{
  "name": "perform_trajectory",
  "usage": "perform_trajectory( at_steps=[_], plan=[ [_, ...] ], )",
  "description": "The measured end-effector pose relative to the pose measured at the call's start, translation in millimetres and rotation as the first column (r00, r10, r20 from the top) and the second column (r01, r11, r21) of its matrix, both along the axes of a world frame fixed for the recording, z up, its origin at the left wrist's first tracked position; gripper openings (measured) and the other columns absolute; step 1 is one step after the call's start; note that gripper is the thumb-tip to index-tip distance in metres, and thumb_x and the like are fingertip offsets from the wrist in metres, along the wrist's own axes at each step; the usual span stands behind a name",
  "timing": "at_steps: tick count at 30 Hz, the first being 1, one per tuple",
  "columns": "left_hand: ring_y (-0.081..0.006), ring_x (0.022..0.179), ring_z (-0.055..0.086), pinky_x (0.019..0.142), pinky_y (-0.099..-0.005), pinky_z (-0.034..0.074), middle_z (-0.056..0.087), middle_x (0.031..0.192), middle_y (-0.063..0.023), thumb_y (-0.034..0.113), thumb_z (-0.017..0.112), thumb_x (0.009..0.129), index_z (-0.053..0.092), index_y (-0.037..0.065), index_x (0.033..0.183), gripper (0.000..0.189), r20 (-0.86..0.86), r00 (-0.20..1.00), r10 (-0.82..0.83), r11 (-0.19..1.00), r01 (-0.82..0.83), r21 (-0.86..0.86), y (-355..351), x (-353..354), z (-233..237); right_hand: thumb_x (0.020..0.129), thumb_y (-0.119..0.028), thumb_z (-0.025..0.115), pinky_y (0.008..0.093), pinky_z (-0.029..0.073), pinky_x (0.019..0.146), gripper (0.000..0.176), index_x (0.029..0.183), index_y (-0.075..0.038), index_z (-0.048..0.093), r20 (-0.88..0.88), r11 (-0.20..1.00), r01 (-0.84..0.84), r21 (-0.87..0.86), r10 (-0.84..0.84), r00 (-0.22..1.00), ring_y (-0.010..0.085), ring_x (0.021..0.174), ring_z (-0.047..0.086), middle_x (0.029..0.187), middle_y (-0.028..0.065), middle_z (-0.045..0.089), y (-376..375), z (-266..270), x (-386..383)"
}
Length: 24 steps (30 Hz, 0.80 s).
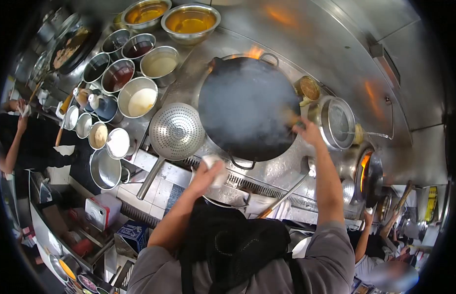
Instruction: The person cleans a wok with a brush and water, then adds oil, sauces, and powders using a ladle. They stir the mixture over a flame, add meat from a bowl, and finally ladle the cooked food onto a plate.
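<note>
Fingers of the right hand (310,133) are curled around a blurred brownish tool (290,117) whose kind I cannot tell; those of the left hand (202,180) clasp a bunched white cloth (218,170). From my seat, the wok (238,125) stands in the upper centre of the frame, smoking, with flame (255,51) at its far edge. I judge it heavy, stiff, perhaps slick inside and too hot for bare skin, so I'd hold it only by the near loop handle (243,165), through the cloth, which looks light and soft. That handle lies right of the left fingers, apart from them; the right fingers are at the wok's right rim.
</note>
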<state>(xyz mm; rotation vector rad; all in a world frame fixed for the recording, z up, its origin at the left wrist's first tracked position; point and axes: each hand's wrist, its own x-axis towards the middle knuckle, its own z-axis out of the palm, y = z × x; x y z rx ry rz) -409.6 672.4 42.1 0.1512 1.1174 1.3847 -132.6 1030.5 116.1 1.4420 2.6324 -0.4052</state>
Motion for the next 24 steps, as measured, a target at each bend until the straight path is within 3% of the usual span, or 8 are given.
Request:
perform_trajectory(
  at_steps=[4,6,8,10,14,16,18,24],
  plan=[
    [-0.0191,0.105,0.056,0.088,-0.0336,0.05,0.054,0.117,-0.0107,0.017,0.068,0.089,0.038,0.004,0.129,0.051,-0.293,0.956,0.029,1.0,-0.026,0.014,-50,-36,10,0.091,-0.034,0.065,0.0364,0.052,0.076,0.063,0.142,-0.007,0.042,-0.709,0.75,0.556,0.358,-0.17,0.685,0.0245,0.087,0.062,0.105,0.0124,0.065,-64,-8,-4],
    [-0.0198,0.105,0.056,0.089,-0.034,0.05,0.056,0.115,-0.0115,0.016,0.068,0.088,0.039,0.004,0.126,0.05,-0.36,0.932,0.04,0.999,-0.042,0.001,-73,-50,-8,0.093,-0.027,0.063,0.0379,0.051,0.07,0.061,0.143,-0.002,0.038,-0.841,0.759,0.575,-0.306,-0.499,0.212,0.0219,0.072,0.06,0.097,0.0116,0.063,-119,-1,7],
    [-0.0204,0.105,0.056,0.089,-0.0345,0.049,0.056,0.114,-0.012,0.016,0.069,0.087,0.042,0.002,0.126,0.049,-0.448,0.894,0.02,0.998,-0.044,-0.044,-91,-58,-18,0.093,-0.024,0.062,0.0324,0.048,0.058,0.058,0.141,0.0,0.039,-0.849,0.768,0.64,-0.024,-0.354,0.392,0.016,0.061,0.056,0.089,0.0094,0.061,-170,-69,42],
    [-0.021,0.105,0.056,0.09,-0.0349,0.049,0.057,0.113,-0.0126,0.015,0.07,0.087,0.045,0.001,0.125,0.047,-0.528,0.849,0.017,0.993,-0.074,-0.088,-98,-61,-25,0.092,-0.027,0.063,0.033,0.05,0.067,0.056,0.137,0.002,0.045,-0.642,0.657,0.628,-0.417,-0.702,0.308,0.0192,0.071,0.06,0.097,0.0115,0.063,-251,-64,40],
    [-0.0357,0.099,0.06,0.086,-0.041,0.049,0.061,0.109,-0.0233,0.021,0.078,0.072,0.063,0.003,0.117,0.051,-0.89,0.339,-0.306,0.945,-0.005,-0.326,-107,-70,-62,0.087,-0.036,0.066,0.0414,0.047,0.09,0.058,0.127,0.005,0.054,-0.488,0.785,0.499,-0.367,-0.619,0.615,0.0378,0.103,0.062,0.111,0.0294,0.062,-318,-109,70],
    [-0.0346,0.087,0.066,0.079,-0.0422,0.052,0.069,0.096,-0.0196,0.02,0.079,0.071,0.061,0.001,0.118,0.054,-0.894,0.424,-0.146,0.985,-0.019,-0.17,-104,-81,-96,0.083,-0.034,0.069,0.0458,0.047,0.088,0.061,0.129,0.002,0.054,-0.03,0.867,0.473,-0.158,-0.483,0.875,0.0398,0.097,0.061,0.105,0.0287,0.062,-300,-100,78],
    [-0.0324,0.091,0.066,0.08,-0.0416,0.051,0.069,0.101,-0.0193,0.034,0.078,0.072,0.052,0.013,0.134,0.07,-0.898,0.346,-0.272,0.94,-0.102,-0.325,-102,-79,-72,0.08,-0.026,0.07,0.0476,0.048,0.082,0.067,0.137,0.001,0.047,-0.203,0.721,0.592,0.361,-0.559,0.804,0.0382,0.089,0.062,0.098,0.0277,0.062,-284,-112,91],
    [-0.0349,0.111,0.06,0.092,-0.0445,0.048,0.062,0.12,-0.0199,0.035,0.077,0.076,0.044,0.009,0.14,0.076,-0.986,0.106,-0.125,0.949,-0.278,-0.15,-108,-58,-59,0.077,-0.006,0.061,0.0503,0.049,0.081,0.079,0.146,0.008,0.024,-0.426,0.761,0.648,-0.018,-0.592,0.684,0.0441,0.09,0.063,0.105,0.036,0.059,-222,-166,153]
  ],
)
